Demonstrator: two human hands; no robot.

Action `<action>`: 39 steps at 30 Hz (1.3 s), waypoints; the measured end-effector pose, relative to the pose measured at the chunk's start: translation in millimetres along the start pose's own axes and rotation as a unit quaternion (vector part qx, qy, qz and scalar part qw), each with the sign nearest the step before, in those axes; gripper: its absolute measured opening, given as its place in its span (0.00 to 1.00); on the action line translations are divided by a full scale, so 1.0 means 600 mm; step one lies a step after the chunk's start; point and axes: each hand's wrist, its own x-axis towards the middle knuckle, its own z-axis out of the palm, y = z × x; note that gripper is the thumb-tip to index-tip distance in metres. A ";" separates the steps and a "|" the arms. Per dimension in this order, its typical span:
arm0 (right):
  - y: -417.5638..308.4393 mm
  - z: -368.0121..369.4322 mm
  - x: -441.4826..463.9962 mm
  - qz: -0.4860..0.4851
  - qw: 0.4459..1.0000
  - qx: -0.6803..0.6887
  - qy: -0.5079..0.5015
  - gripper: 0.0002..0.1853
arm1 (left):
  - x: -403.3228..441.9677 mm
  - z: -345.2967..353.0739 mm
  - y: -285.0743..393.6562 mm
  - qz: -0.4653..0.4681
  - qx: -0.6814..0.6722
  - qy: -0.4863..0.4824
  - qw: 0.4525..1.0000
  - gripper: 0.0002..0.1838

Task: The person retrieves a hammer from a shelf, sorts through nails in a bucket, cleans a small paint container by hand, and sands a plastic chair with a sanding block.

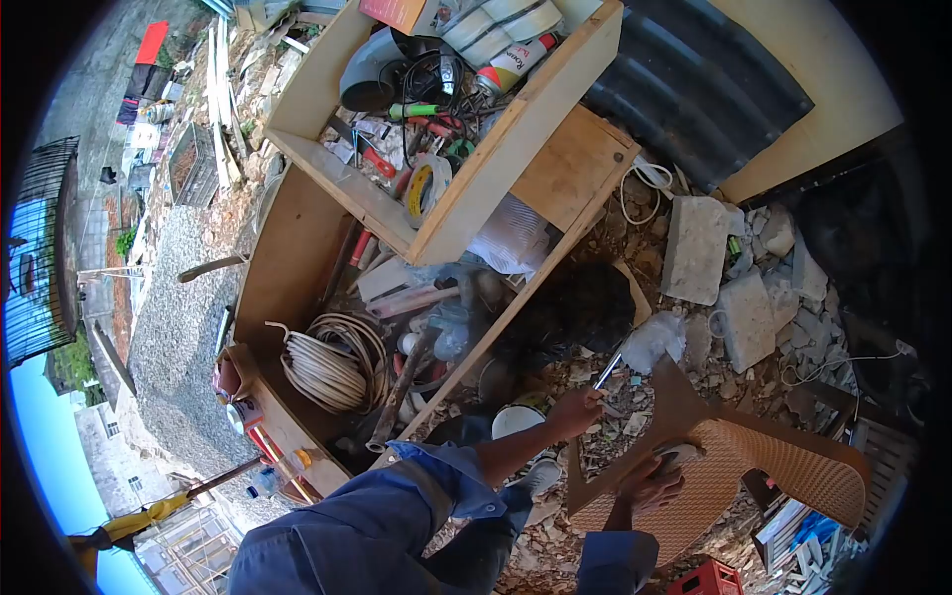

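My left hand is closed around a shiny metal rod that points up toward a crumpled clear plastic bag. Whether the rod touches the bag I cannot tell. Lower and to the right, my right hand grips a flat, rounded grey object whose kind is unclear. This hand is over a brown woven-pattern plastic chair, which lies tipped on the rubble. Beside my left forearm stands a white-topped bucket.
A wooden cabinet lies open, with a coiled pale hose inside. Its upper drawer holds a spray can, tape and tools. Concrete blocks and broken stones cover the ground to the right. A red crate sits at the bottom.
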 end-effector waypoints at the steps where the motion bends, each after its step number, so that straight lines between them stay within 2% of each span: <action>1: 0.000 0.004 0.005 0.004 1.000 0.003 -0.008 0.41 | -0.003 -0.004 0.006 0.038 -0.013 0.024 0.999 0.24; 5: -0.004 -0.003 -0.006 0.018 0.999 -0.012 -0.030 0.40 | 0.008 -0.041 0.042 0.152 -0.064 0.041 0.985 0.20; 8: -0.008 -0.001 0.001 0.017 0.999 -0.026 -0.030 0.39 | -0.013 -0.091 0.120 0.171 -0.141 0.078 0.972 0.18; 11: -0.011 -0.006 0.000 0.016 0.999 -0.034 -0.032 0.38 | -0.086 -0.172 0.241 0.349 -0.142 0.129 0.917 0.18; 14: -0.023 -0.016 0.000 0.010 0.999 -0.039 -0.030 0.37 | -0.177 -0.299 0.370 0.514 0.051 0.223 0.826 0.18; 15: -0.028 -0.022 0.001 0.011 0.999 -0.035 -0.032 0.37 | -0.190 -0.338 0.394 0.538 0.099 0.301 0.781 0.17; 17: -0.044 -0.058 -0.006 0.016 0.999 -0.030 -0.038 0.36 | -0.192 -0.414 0.433 0.500 0.205 0.410 0.735 0.23; 18: -0.051 -0.066 -0.010 0.020 0.999 -0.032 -0.036 0.35 | -0.178 -0.443 0.436 0.439 0.274 0.408 0.752 0.34; 21: -0.069 -0.067 -0.005 0.050 0.997 -0.042 -0.035 0.34 | -0.138 -0.453 0.434 0.309 0.419 0.442 0.730 0.44; 22: -0.075 -0.062 -0.001 0.063 0.997 -0.044 -0.032 0.34 | -0.134 -0.457 0.432 0.306 0.418 0.410 0.751 0.50; 25: -0.094 -0.042 0.014 0.103 0.993 -0.053 -0.029 0.33 | -0.134 -0.455 0.431 0.288 0.449 0.419 0.735 0.49; 31: -0.115 0.018 0.060 0.190 0.980 -0.050 -0.016 0.32 | -0.130 -0.452 0.432 0.300 0.435 0.417 0.739 0.51; 34: -0.116 0.040 0.084 0.220 0.975 -0.040 -0.001 0.31 | -0.122 -0.442 0.432 0.334 0.426 0.452 0.709 0.49; 36: -0.114 0.016 0.086 0.207 0.978 -0.027 -0.014 0.31 | -0.114 -0.433 0.422 0.447 0.368 0.477 0.661 0.36; 37: -0.126 -0.001 0.084 0.189 0.981 -0.014 -0.026 0.31 | -0.113 -0.416 0.410 0.487 0.334 0.470 0.657 0.30; 39: -0.116 0.008 0.089 0.199 0.979 -0.014 -0.043 0.33 | -0.111 -0.336 0.391 0.538 0.244 0.402 0.699 0.21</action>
